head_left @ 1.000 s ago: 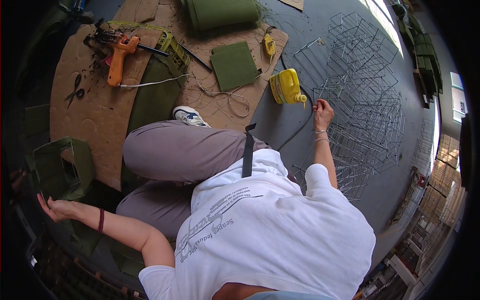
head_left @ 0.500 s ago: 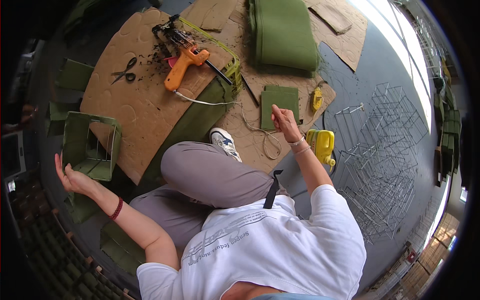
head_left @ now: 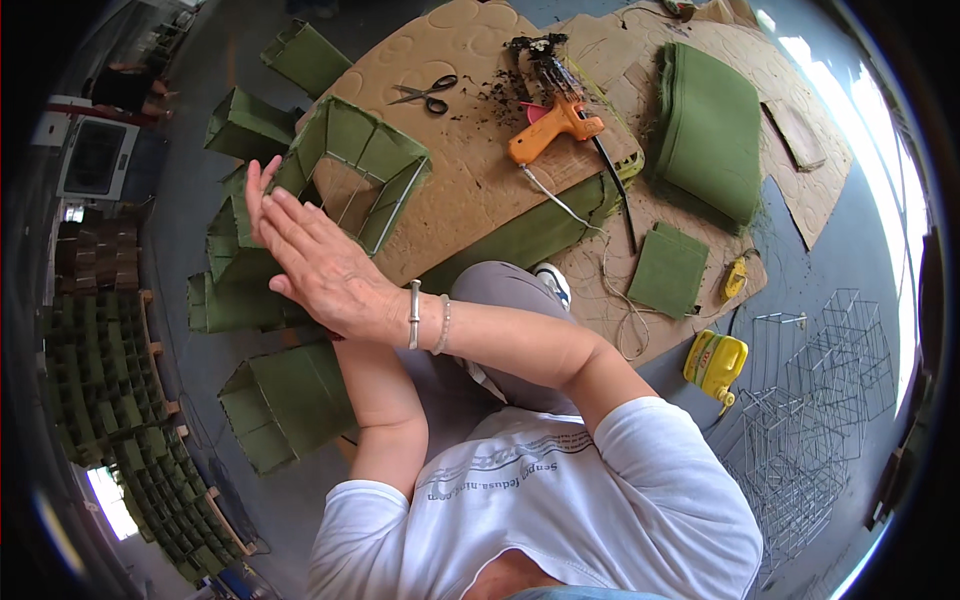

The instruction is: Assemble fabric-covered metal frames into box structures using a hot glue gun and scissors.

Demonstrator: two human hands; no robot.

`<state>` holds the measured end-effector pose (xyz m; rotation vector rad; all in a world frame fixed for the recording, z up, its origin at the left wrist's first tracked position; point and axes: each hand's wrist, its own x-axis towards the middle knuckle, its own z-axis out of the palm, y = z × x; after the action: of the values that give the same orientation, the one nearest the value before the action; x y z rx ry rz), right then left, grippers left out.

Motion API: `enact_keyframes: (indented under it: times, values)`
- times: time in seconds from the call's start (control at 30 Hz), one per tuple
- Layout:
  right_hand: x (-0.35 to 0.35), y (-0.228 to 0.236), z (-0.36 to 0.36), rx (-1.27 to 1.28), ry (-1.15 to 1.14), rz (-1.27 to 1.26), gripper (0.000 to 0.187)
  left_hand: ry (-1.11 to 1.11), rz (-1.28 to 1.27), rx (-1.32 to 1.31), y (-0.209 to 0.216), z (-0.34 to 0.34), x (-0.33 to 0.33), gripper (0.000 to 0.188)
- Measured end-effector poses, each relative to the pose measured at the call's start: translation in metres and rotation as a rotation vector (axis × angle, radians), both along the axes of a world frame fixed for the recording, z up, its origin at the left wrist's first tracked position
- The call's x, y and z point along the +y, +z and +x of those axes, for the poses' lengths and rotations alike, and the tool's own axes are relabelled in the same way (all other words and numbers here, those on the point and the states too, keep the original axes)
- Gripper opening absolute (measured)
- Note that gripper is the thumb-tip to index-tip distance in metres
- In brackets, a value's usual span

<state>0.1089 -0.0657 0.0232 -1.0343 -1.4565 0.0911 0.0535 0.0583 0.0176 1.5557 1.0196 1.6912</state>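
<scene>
A green fabric box [head_left: 395, 150] with a thin metal wire frame along its edges has its open side toward me, at the left edge of the cardboard. My right hand [head_left: 330, 265] reaches across to its near left side, palm flat and fingers stretched out. Beneath it, my left hand [head_left: 256, 190] is mostly hidden; only some straight fingers show, next to the box's left wall. Whether either hand presses on the box is hidden. More green boxes [head_left: 290, 400] stand on the floor around my left arm.
On the cardboard [head_left: 460, 200] lie black scissors [head_left: 432, 97], an orange glue gun [head_left: 550, 135] with black residue, a thick stack of green fabric [head_left: 710, 140] and small green squares [head_left: 668, 268]. A yellow bottle [head_left: 716, 362] and piled wire frames [head_left: 815, 430] are at right.
My right hand has swung from above the small green squares across to the left, over my left hand beside the box. The view has turned left, so things appear farther right.
</scene>
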Motion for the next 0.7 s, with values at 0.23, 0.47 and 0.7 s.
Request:
enact_keyframes:
  times: [0.23,0.47,0.7]
  values:
    - [-0.059,-0.029,0.047,0.039,0.033,-0.286,0.018,0.032,0.052,-0.051,0.000,-0.013,0.009,0.044]
    - [-0.012,-0.181,0.194,1.407,-0.342,-0.295,0.029,0.027,0.011,-0.102,0.000,-0.015,0.004,0.045]
    - [0.017,-0.207,0.251,1.836,-0.305,-0.383,0.034,0.035,0.017,-0.056,-0.007,-0.013,0.008,0.044]
